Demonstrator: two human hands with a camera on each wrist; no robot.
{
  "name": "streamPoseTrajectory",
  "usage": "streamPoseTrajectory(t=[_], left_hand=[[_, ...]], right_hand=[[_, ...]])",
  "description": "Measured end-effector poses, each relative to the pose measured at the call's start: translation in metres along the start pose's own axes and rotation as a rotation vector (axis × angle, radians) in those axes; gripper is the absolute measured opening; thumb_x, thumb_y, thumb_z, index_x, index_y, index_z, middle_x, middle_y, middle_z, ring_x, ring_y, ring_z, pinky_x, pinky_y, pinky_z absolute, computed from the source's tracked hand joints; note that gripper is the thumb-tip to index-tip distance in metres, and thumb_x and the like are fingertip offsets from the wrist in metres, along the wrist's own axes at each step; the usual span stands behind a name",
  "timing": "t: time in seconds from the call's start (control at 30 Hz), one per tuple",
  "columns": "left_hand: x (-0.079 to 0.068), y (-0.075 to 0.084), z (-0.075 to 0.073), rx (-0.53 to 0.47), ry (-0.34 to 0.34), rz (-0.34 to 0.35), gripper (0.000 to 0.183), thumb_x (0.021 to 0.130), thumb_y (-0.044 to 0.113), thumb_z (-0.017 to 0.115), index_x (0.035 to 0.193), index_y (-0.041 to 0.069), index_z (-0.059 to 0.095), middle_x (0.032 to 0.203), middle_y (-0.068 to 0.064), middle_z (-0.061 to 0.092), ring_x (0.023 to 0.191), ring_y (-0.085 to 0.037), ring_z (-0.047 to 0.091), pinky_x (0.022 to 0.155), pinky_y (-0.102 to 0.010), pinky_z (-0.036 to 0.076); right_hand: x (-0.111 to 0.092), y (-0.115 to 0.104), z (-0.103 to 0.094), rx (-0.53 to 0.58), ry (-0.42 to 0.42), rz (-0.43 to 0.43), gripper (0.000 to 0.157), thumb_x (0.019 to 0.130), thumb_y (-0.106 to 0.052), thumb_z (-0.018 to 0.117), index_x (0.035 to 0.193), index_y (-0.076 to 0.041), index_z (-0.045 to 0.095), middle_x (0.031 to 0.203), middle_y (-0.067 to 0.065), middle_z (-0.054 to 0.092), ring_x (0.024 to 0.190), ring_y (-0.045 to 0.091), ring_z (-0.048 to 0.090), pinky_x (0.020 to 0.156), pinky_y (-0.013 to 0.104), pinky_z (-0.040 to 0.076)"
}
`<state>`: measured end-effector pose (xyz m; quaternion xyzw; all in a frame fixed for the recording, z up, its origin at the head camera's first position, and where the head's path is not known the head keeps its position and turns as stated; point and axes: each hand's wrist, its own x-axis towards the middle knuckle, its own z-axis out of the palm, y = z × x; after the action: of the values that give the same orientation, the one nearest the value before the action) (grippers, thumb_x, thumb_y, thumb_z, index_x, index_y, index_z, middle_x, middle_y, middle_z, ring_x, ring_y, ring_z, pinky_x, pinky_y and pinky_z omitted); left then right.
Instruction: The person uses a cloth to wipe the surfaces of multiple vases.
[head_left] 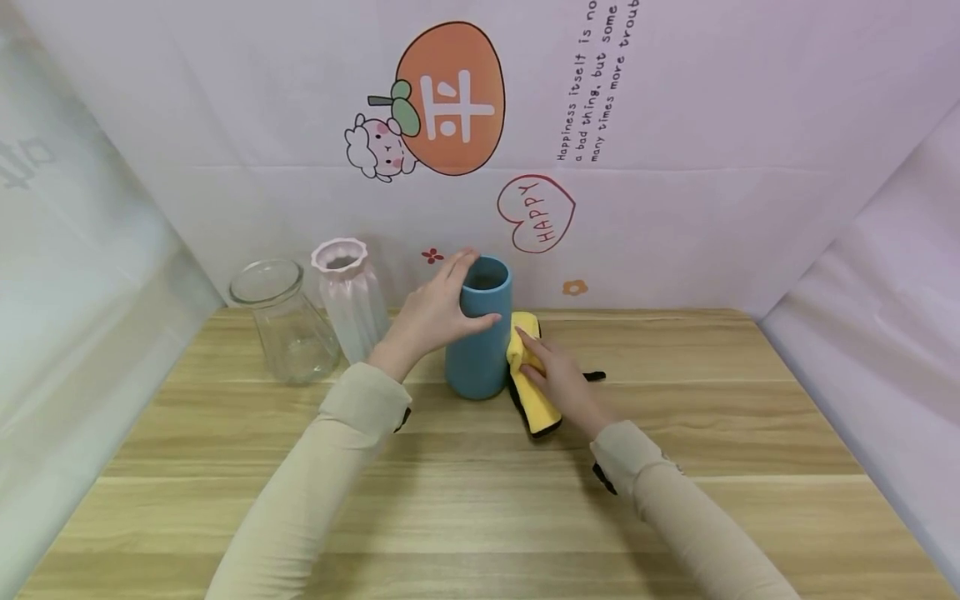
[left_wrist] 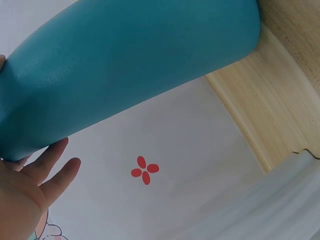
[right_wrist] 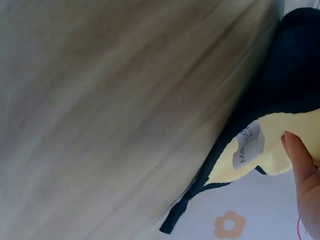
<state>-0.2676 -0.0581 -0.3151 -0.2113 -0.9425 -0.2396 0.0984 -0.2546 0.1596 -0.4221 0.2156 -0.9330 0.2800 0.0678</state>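
A tall blue vase (head_left: 480, 354) stands on the table, its open mouth facing up. My left hand (head_left: 429, 315) grips it near the rim, thumb across the front and fingers at the far side. In the left wrist view the blue vase (left_wrist: 135, 65) fills the top, with fingers of the left hand (left_wrist: 22, 200) against its upper end. My right hand (head_left: 567, 385) holds a yellow cloth (head_left: 542, 410) with black edging beside the vase's right side. The right wrist view has the cloth (right_wrist: 277, 122), its grey label and dark back, partly covered by the right hand (right_wrist: 306, 187).
Left of the blue vase stand a pink-and-white fluted vase (head_left: 352, 308) and a clear glass vase (head_left: 292, 342). A printed white cloth backdrop (head_left: 660, 242) rises behind the wooden table (head_left: 480, 508). White fabric hangs at both sides.
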Motion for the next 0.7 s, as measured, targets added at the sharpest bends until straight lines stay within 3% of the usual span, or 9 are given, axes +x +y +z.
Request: streamPoseTrajectory(t=[0.17, 0.27, 0.47, 0.7], left_hand=[[0.000, 0.000, 0.000, -0.013, 0.005, 0.002, 0.085, 0.080, 0.047, 0.070, 0.149, 0.017, 0.031, 0.156, -0.007, 0.029, 0.127, -0.034, 0.051, 0.095, -0.053, 0.049], [0.001, 0.000, 0.000, -0.019, -0.001, 0.004, 0.083, 0.080, 0.047, 0.070, 0.149, 0.017, 0.033, 0.156, -0.006, 0.030, 0.127, -0.035, 0.051, 0.098, -0.053, 0.047], [0.004, -0.001, -0.003, -0.033, -0.043, 0.002, 0.083, 0.080, 0.047, 0.069, 0.149, 0.017, 0.034, 0.156, -0.003, 0.031, 0.138, -0.028, 0.040, 0.107, -0.057, 0.036], [0.004, -0.002, -0.006, -0.021, -0.079, 0.031, 0.085, 0.079, 0.047, 0.069, 0.150, 0.020, 0.031, 0.157, -0.003, 0.029, 0.141, -0.027, 0.036, 0.111, -0.060, 0.028]], right_hand=[[0.000, -0.003, -0.004, -0.007, 0.015, 0.033, 0.060, 0.093, -0.011, 0.060, 0.148, -0.018, 0.038, 0.127, 0.019, 0.058, 0.091, 0.027, 0.061, 0.079, 0.042, 0.054], [0.002, -0.005, -0.009, 0.018, 0.063, 0.004, 0.059, 0.092, -0.010, 0.061, 0.146, -0.017, 0.040, 0.126, 0.021, 0.059, 0.091, 0.029, 0.060, 0.079, 0.043, 0.054], [0.010, -0.013, -0.025, 0.132, 0.196, -0.084, 0.056, 0.090, -0.005, 0.062, 0.143, -0.011, 0.045, 0.129, 0.023, 0.058, 0.109, 0.035, 0.060, 0.091, 0.047, 0.052], [0.023, -0.026, -0.043, 0.168, 0.398, -0.228, 0.051, 0.087, 0.001, 0.064, 0.136, -0.005, 0.053, 0.121, 0.024, 0.061, 0.108, 0.038, 0.061, 0.091, 0.048, 0.052]])
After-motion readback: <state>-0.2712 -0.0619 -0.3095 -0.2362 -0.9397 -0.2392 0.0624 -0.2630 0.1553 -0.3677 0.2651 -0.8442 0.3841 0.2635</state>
